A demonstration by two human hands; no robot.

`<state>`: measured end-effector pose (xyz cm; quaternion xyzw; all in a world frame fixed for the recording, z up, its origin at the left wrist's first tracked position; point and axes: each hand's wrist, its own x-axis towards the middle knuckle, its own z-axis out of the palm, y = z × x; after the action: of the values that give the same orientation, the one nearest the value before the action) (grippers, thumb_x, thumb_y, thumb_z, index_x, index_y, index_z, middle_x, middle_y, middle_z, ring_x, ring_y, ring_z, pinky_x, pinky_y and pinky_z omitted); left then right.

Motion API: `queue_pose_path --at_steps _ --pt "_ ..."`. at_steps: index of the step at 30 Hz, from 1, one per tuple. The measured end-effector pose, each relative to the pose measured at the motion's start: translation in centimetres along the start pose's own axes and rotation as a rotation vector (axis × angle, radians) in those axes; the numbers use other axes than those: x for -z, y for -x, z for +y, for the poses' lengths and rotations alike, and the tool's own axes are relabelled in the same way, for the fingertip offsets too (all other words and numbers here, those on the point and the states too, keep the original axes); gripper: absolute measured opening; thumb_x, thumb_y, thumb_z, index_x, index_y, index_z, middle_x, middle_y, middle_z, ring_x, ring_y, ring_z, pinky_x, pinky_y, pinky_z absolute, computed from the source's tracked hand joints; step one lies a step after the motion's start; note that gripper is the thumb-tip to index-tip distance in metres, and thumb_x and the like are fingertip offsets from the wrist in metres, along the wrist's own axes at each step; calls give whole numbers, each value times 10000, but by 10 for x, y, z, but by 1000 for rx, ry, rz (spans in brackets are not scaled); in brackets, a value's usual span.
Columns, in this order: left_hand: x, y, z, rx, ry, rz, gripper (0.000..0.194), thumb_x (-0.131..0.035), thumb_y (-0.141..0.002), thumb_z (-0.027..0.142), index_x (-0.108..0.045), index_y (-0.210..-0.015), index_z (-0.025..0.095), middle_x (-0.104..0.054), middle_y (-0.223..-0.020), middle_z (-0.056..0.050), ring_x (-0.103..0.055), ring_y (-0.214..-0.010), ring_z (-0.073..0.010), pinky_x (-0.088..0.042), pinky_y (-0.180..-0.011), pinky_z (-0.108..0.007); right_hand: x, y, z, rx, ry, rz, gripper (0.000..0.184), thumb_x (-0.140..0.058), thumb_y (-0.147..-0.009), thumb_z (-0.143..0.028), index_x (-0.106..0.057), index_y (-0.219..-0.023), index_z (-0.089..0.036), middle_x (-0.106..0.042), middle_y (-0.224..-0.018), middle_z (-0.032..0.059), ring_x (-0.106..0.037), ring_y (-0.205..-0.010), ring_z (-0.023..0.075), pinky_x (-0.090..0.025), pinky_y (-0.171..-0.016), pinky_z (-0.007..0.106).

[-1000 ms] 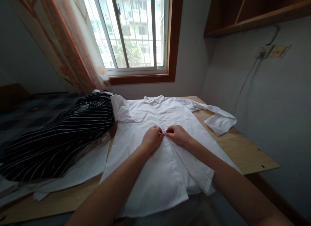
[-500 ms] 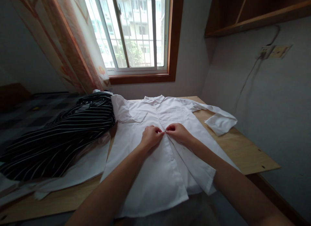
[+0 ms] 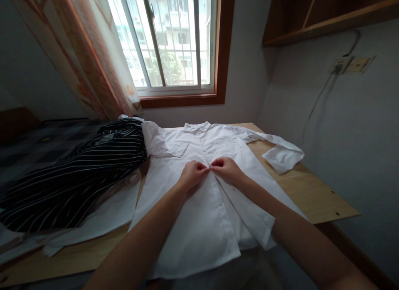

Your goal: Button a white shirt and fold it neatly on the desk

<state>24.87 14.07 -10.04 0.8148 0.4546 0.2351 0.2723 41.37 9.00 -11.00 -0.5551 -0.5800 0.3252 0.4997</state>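
While its hem points toward the person, a white shirt (image 3: 190, 236) lies spread on a wooden table (image 3: 311, 194), seemingly to keep the front flat. Mid-shirt, the left hand (image 3: 192, 173) and right hand (image 3: 227, 170) pinch its front edge — fingertips together, apparently for fine control. Striped clothing (image 3: 93, 169) lies left of the shirt; beyond the shirt's collar (image 3: 197, 127) is a window (image 3: 177, 40).

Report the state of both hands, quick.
Left hand: closed, fingertips pinching the white button-up cloth shirt at its front opening.
Right hand: closed, fingertips pinching the same shirt's front, close beside the left.
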Motion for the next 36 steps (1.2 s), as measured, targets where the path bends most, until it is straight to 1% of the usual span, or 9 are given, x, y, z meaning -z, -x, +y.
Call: queue_pose_path --at_steps 4,11,15,19,21,24,28,32,36 --pt "0 1 -2 -38 -50 10 205 -648 -756 332 -778 -787 176 -713 -793 -50 -610 -759 -174 -435 -698 -254 -3 -2 8 8 39 -39 139 -637 -684 -231 -729 -728 -137 -721 -726 48 -628 -715 172 -449 -661 249" --pt "-2 0 -5 -25 -5 -4 216 -627 -753 331 -770 -785 172 -716 -763 -41 -612 -742 -172 -431 -669 -244 0 -1 7 -12 19 -18 157 -646 -677 -232 -745 -744 -130 -736 -751 61 -647 -739 184 -461 -685 261" --pt "-2 -1 -8 -8 93 -28 229 -626 -733 350 -754 -750 161 -702 -716 -30 -608 -706 -171 -428 -631 -244 2 -1 5 -33 -5 -10 157 -664 -665 -238 -744 -749 -132 -739 -762 59 -650 -756 187 -467 -700 264" --pt "-2 0 -7 67 257 -53 257 -634 -709 379 -727 -748 142 -678 -683 -14 -583 -647 -152 -409 -581 -238 4 -1 5 -55 -34 -23 180 -682 -659 -259 -744 -765 -127 -739 -772 62 -647 -761 188 -470 -713 272" --pt "-1 1 -4 105 292 -67 260 -635 -697 382 -715 -741 139 -661 -661 -3 -564 -619 -140 -396 -566 -234 5 0 3 -69 -59 -35 179 -692 -654 -263 -742 -761 -129 -735 -764 56 -641 -752 183 -473 -712 271" --pt "1 3 -1 119 292 -77 269 -637 -685 389 -711 -736 135 -650 -645 0 -551 -607 -134 -383 -559 -233 7 2 0 -88 -143 -94 190 -703 -653 -271 -741 -776 -130 -727 -755 42 -623 -722 159 -472 -682 250" --pt "0 2 -3 92 252 -90 279 -623 -699 393 -728 -736 137 -668 -660 -13 -559 -620 -143 -383 -564 -236 9 5 -5 -204 -245 -198 172 -681 -688 -280 -730 -754 -129 -662 -627 9 -550 -566 101 -422 -532 200" --pt "-3 0 -7 49 173 -72 266 -611 -716 376 -749 -739 150 -685 -671 -19 -584 -659 -160 -399 -582 -235 9 5 -6 -268 -313 -169 139 -700 -659 -210 -740 -770 -137 -664 -631 7 -568 -566 94 -443 -521 187" --pt "-3 -1 -8 30 125 -60 253 -626 -713 378 -749 -706 156 -680 -642 -20 -595 -677 -176 -412 -584 -233 7 4 -4 -297 -343 -129 132 -736 -632 -196 -748 -749 -136 -673 -627 19 -578 -568 104 -460 -521 198"
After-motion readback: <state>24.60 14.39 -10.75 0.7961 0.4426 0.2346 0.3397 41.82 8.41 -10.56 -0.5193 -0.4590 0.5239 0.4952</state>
